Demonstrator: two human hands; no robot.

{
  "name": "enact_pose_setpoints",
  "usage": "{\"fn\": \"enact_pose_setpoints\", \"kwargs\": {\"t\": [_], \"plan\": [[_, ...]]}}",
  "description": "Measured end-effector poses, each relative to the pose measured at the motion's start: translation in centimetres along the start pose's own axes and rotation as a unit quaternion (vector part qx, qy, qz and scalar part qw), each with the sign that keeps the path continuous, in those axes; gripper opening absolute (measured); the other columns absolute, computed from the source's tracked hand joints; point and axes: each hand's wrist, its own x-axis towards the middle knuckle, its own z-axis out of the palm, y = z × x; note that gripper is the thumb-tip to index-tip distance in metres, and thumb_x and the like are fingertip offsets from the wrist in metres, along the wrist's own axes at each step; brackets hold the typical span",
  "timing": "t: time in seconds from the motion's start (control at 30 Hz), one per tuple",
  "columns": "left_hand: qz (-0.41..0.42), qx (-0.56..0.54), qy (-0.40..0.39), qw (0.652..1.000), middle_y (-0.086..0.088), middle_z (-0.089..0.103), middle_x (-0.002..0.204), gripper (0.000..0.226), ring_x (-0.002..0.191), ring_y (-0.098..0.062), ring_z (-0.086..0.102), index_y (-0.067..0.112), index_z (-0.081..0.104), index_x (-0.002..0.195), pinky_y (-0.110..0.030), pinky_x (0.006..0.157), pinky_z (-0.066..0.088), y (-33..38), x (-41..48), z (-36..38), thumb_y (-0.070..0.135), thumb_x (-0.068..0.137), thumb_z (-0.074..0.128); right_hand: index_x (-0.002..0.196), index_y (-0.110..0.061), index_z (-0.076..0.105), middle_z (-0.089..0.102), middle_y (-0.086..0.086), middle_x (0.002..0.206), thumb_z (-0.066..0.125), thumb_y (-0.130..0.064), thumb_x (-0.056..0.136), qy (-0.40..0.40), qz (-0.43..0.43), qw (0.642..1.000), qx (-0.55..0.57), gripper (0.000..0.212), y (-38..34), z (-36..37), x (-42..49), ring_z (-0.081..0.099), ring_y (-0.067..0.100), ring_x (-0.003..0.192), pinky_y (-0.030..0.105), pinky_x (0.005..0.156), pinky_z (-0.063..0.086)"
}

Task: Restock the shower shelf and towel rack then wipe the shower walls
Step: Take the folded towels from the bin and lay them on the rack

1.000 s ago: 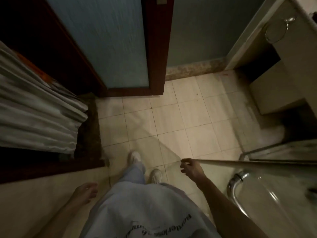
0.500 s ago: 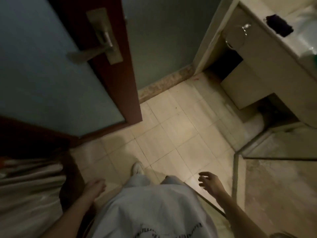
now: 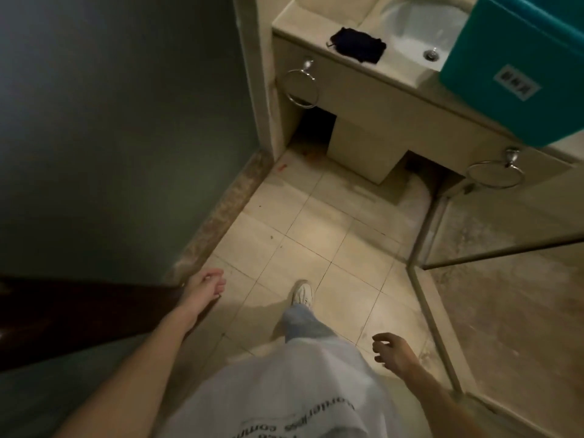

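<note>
Head view, looking down my own front: both grips are released and hold nothing. The right grip (image 3: pixel 390 349) hangs palm down over the floor tiles (image 3: pixel 316 241), its fingers loosely curled and spread, the forearm running back to the lower right corner. It sits near the metal edge of the glass shower wall (image 3: pixel 505 327) but apart from it. That glass fills the right side of the picture, streaked and cloudy, with its frame rising from the floor just right of the hand.

The left grip (image 3: pixel 207 284) reaches further forward on a long, nearly straight arm from the lower left. Its fingers are relaxed and slightly bent, and it lies just beside the end of the dark wooden door (image 3: pixel 63 317), where the green wall (image 3: pixel 110 121) meets the skirting. I cannot tell whether it touches the wood.

Between the arms I see a pale printed shirt (image 3: pixel 284 390), a jeans leg and one white shoe (image 3: pixel 302 294) planted on the tiles.

Farther out, the counter (image 3: pixel 316 14) stands in the upper right corner. One towel ring (image 3: pixel 300 88) hangs on its front at the left end, another towel ring (image 3: pixel 494 173) lower right by the glass. A dark cloth (image 3: pixel 358 47) lies on top beside the basin (image 3: pixel 420 26), and a teal panel (image 3: pixel 521 67) covers the basin's right side.
</note>
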Motion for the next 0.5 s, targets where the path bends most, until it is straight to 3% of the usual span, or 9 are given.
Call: {"fn": "enact_pose_setpoints", "kwargs": {"t": [0.1,0.2,0.27,0.4,0.5], "plan": [[-0.034,0.053,-0.029,0.998,-0.018,0.069,0.107,0.02,0.093,-0.026,0.065,0.008,0.065,0.116,-0.037,0.084,0.053,2.3,1.4,2.3,0.015,0.102,0.053,0.115,-0.006,0.066,0.069,0.007,0.089,0.059,-0.011,0.094,0.01,0.004,1.0,0.013,0.023,-2.8,-4.3,1.9,0.067,0.022,0.068,0.035,0.074,0.05],[-0.077,0.072,-0.029,0.994,-0.028,0.067,0.104,0.015,0.077,-0.025,0.062,0.002,0.065,0.1,-0.026,0.062,0.053,4.5,3.1,3.8,0.006,0.101,0.051,0.113,-0.012,0.065,0.071,0.009,0.098,0.059,-0.014,0.095,0.039,-0.001,0.999,0.028,0.02,-7.1,-9.4,3.8,0.07,0.023,0.077,0.035,0.076,0.053],[-0.092,0.085,-0.019,0.992,-0.027,0.064,0.097,0.014,0.071,-0.025,0.059,0.0,0.063,0.092,-0.028,0.056,0.048,6.2,4.2,4.7,0.002,0.1,0.052,0.115,-0.011,0.066,0.072,0.01,0.099,0.058,-0.014,0.095,0.058,-0.014,0.997,0.048,0.022,-10.4,-12.5,4.6,0.07,0.023,0.079,0.034,0.075,0.052],[-0.114,0.064,-0.022,0.991,-0.022,0.064,0.088,0.015,0.072,-0.028,0.057,-0.002,0.065,0.102,-0.032,0.063,0.044,10.6,7.7,6.1,0.007,0.1,0.053,0.113,-0.012,0.066,0.072,0.012,0.101,0.056,-0.011,0.096,0.084,-0.051,0.991,0.093,0.02,-17.5,-17.6,6.5,0.07,0.022,0.08,0.034,0.076,0.05],[-0.109,0.077,-0.029,0.991,-0.019,0.07,0.097,0.016,0.088,-0.031,0.063,0.003,0.067,0.101,-0.038,0.083,0.049,14.4,11.5,7.1,0.012,0.101,0.053,0.113,-0.011,0.066,0.072,0.011,0.1,0.057,-0.011,0.095,0.101,-0.078,0.985,0.112,0.02,-22.9,-20.0,8.5,0.07,0.019,0.078,0.035,0.078,0.051]]}}
